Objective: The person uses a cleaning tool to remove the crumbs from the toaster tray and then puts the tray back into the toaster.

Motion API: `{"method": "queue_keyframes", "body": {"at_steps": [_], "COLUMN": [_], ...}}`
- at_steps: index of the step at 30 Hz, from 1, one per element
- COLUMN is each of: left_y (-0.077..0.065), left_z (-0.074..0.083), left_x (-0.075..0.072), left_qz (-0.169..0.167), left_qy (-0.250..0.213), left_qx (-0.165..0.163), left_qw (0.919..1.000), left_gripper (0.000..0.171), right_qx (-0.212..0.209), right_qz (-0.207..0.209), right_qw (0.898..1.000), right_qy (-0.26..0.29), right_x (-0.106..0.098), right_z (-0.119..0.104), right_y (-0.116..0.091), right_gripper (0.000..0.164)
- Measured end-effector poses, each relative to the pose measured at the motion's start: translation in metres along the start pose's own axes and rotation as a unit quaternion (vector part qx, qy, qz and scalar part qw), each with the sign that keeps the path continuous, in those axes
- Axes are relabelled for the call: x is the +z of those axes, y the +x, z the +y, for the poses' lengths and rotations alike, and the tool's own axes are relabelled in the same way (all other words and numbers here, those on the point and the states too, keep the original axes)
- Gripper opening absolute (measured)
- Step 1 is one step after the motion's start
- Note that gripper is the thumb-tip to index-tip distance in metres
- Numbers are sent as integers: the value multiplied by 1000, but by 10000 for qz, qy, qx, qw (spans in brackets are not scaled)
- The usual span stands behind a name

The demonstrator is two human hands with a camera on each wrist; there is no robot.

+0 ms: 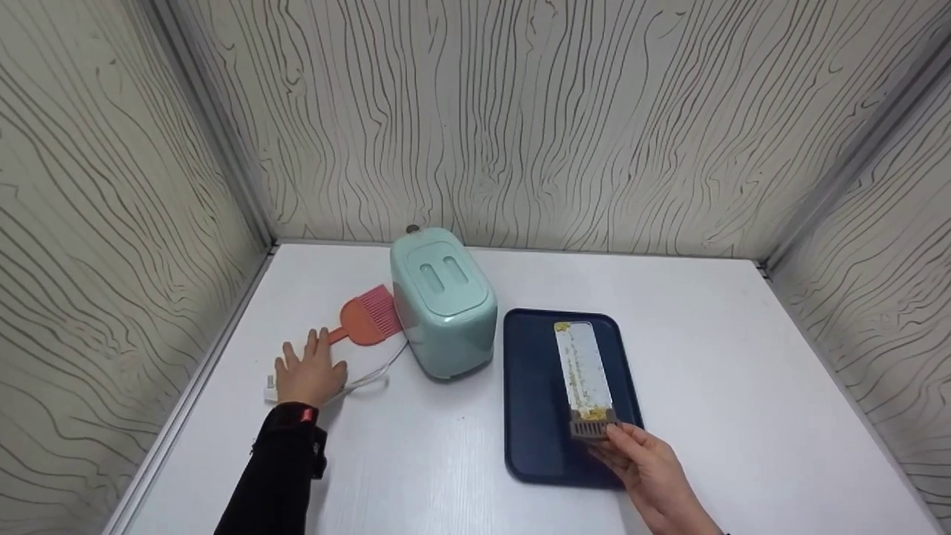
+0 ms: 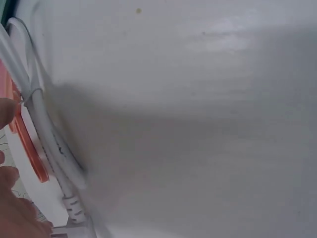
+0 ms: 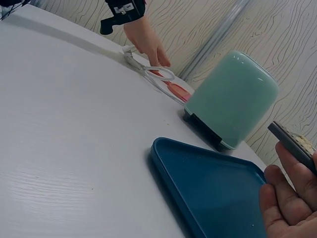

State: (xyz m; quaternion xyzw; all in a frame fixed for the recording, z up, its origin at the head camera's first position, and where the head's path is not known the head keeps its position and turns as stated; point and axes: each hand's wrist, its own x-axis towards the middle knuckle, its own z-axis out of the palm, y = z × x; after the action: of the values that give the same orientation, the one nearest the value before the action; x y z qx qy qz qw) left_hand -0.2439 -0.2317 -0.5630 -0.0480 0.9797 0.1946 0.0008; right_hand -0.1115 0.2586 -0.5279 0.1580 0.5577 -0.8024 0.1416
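My right hand (image 1: 650, 468) pinches the grey slotted end of a toaster crumb tray (image 1: 594, 364). Yellowish crumbs lie scattered along its pale metal surface, which is held above a dark blue tray (image 1: 531, 401). On the left, my left hand (image 1: 306, 375) reaches over the white cord with fingers spread, its fingertips at the handle end of an orange-red silicone brush (image 1: 360, 321). Whether they touch the handle cannot be told. The brush's pink bristles lie against the side of a mint-green toaster (image 1: 453, 297). In the left wrist view, the cord (image 2: 44, 114) passes close by the fingers.
The toaster stands upright behind and between the hands, left of the blue tray. Its plug (image 1: 270, 390) lies beside my left hand near the table's left edge. Patterned panels (image 1: 475, 134) wall in the white table (image 1: 438, 453) at the back and sides.
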Motion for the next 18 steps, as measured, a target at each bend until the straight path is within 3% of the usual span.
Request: {"method": "queue_keyframes", "body": {"at_steps": [4,12,15,18], "left_y": [0,5,8,11], "left_z": [2,-1,-1,1], "left_x": [1,0,-3,-5], "left_qz": [37,510,311,-92], "left_qy": [22,226,136,-80], "left_qx": [-42,132,-1,-273], "left_qw": [10000,9984,9994,9996], "left_gripper": [68,66,70,74], "right_qx": [-9,-23,-31,-22], "right_qz": [-9,-2,-30,-26], "right_qw": [10000,10000,10000,10000], "right_qy": [25,6,11,20], "right_x": [0,0,-1,-1], "right_z": [-2,-4,-4,-3], "right_y": [-1,-1,-2,-2], "right_gripper": [15,15,15,15]}}
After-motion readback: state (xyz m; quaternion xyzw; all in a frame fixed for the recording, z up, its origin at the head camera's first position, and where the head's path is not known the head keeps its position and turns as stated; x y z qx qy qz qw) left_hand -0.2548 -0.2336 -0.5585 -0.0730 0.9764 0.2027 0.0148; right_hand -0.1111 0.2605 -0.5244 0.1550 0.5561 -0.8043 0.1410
